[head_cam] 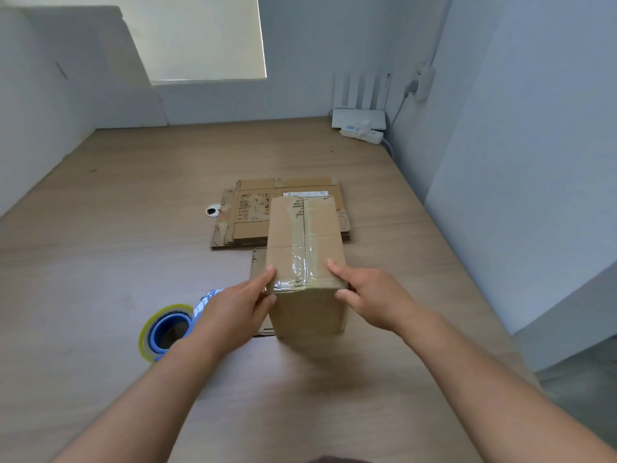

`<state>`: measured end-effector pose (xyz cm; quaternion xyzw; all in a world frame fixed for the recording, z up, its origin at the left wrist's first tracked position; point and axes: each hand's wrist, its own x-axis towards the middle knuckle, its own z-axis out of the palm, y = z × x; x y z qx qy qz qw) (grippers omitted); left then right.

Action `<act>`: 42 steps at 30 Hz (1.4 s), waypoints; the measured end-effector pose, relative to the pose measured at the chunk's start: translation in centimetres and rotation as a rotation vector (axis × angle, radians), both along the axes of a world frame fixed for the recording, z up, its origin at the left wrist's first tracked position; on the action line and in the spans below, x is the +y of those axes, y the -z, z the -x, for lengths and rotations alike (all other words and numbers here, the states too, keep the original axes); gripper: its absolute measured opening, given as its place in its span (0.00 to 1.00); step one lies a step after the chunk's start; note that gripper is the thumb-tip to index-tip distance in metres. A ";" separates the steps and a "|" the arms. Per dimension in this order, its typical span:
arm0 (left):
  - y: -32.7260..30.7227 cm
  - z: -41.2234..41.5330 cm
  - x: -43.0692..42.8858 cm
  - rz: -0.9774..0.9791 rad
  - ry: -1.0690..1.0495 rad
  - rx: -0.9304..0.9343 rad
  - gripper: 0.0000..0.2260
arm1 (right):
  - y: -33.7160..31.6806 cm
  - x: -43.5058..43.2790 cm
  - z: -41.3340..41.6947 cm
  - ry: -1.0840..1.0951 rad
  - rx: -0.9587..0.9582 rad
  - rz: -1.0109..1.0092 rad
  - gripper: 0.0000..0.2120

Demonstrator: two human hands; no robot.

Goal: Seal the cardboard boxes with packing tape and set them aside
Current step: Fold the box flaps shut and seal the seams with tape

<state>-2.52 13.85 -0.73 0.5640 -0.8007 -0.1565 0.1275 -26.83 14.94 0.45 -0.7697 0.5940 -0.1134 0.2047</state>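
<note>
At mid-table point(133, 195), straight ahead of the body: cardboard box point(305, 235), long axis pointing directly away, near end between both hands. Sealed along the top seam with a clear tape strip point(302, 262), folded down over the near edge.

Gripped at the near-left corner by the left hand point(233, 309), fingertips on the top edge and thumb against the near face, pinching right at the tape end. Gripped at the near-right corner by the right hand point(374, 295), forefinger stretched along the top, other fingers curled round the corner. Equally close on both sides; neither hand favoured.

Probably about ready for setting aside, so a matter of lifting or sliding sideways, across the long axis.

To the left, just beside the left wrist: tape roll point(160, 332) on its blue holder, right in the path of a leftward slide. Under the box's left side, a flat cardboard piece point(257, 262). Just behind, blocking a push forward: flattened cardboard point(247, 208), with a white disc point(213, 210) at its left edge. Far right corner: router point(359, 118) and power strip point(362, 133), well apart. Rightward looks freest.
</note>
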 end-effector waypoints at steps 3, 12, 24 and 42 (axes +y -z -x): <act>0.0 0.5 0.2 0.007 -0.014 -0.037 0.23 | 0.5 0.7 -0.8 0.121 -0.107 0.026 0.27; -1.3 -1.0 -0.6 -0.195 0.153 0.006 0.29 | -0.4 0.4 1.4 -0.003 -0.174 -0.164 0.32; -1.6 -2.3 -2.7 -0.281 0.254 0.044 0.28 | 0.4 -0.4 1.1 -0.046 -0.069 0.096 0.24; -0.3 -2.5 -2.4 -0.313 0.229 0.265 0.24 | 2.3 -0.2 0.8 0.117 -0.249 0.135 0.23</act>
